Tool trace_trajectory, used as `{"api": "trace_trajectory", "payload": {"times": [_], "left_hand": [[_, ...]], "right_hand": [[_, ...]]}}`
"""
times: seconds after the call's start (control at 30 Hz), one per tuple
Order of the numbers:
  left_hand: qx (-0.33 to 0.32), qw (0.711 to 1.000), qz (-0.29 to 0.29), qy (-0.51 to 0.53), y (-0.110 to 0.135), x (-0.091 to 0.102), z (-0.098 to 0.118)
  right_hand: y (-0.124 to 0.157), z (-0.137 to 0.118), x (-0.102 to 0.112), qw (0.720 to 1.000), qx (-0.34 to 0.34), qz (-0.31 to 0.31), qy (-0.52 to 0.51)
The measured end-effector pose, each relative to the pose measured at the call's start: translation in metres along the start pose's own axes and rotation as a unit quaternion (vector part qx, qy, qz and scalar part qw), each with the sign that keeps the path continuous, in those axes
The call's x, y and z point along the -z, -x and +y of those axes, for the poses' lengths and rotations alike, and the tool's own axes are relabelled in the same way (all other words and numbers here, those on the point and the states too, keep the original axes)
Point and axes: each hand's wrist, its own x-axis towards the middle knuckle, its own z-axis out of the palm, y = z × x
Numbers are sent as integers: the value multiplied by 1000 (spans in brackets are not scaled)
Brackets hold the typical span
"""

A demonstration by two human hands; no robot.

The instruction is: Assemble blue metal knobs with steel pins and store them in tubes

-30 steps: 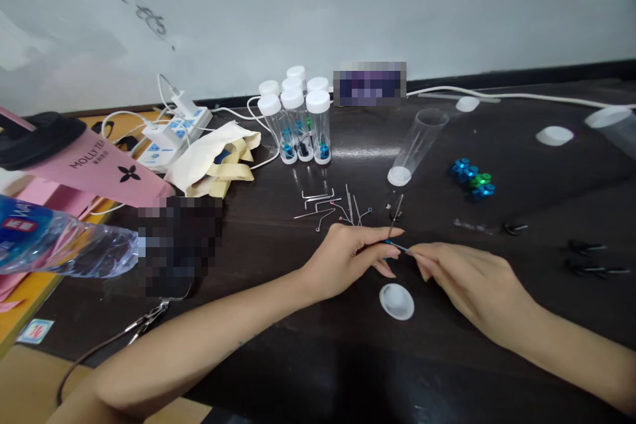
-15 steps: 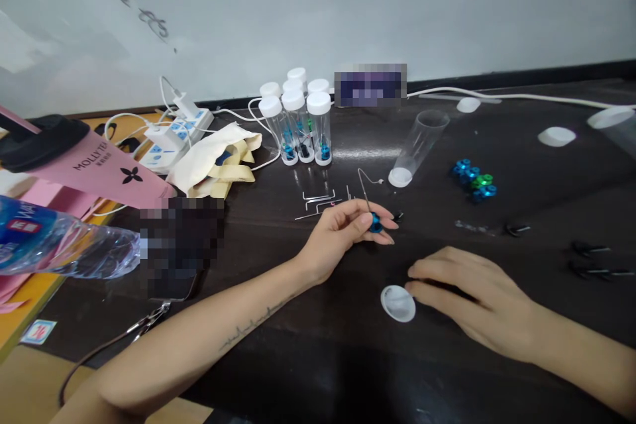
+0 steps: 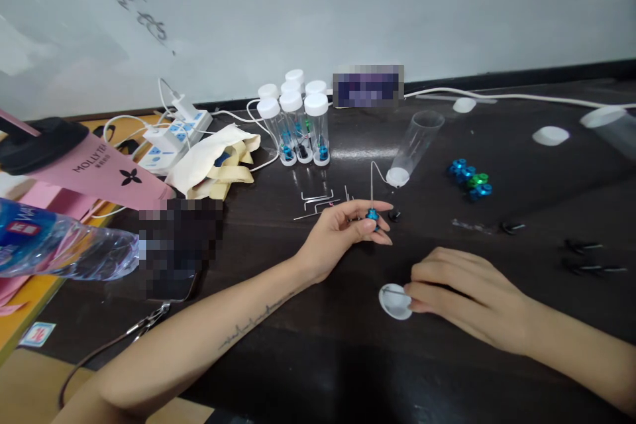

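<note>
My left hand pinches a thin metal rod that stands upright, with a small blue nut at my fingertips. My right hand lies on the dark table with its fingers curled, their tips at a white cap. A thin metal pin lies across that cap under my fingertips. Several loose bent metal rods lie just behind my left hand.
Capped clear tubes with blue parts stand at the back. An open clear tube lies tilted near blue and green nuts. Black screws lie at right. A pink bag, water bottle, power strip and cloth bag crowd the left.
My hands have parted. The left hand lifted the rod with the blue nut upright and moved back. The right hand dropped to the white cap and now touches a pin there.
</note>
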Motion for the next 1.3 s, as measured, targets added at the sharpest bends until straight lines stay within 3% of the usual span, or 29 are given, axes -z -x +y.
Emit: {"api": "trace_trajectory", "payload": {"times": [0.13, 0.33, 0.73, 1.3], "left_hand": [[-4, 1000, -9, 19, 0, 0, 0], [-7, 1000, -8, 29, 0, -1, 1], [-28, 999, 17, -35, 0, -1, -1], [3, 1000, -5, 0, 1, -2, 1]], "right_hand": [[-1, -2, 3, 998, 53, 22, 34], [0, -3, 3, 998, 45, 14, 33], [0, -2, 4, 993, 95, 23, 70], [3, -10, 9, 997, 66, 10, 42]]}}
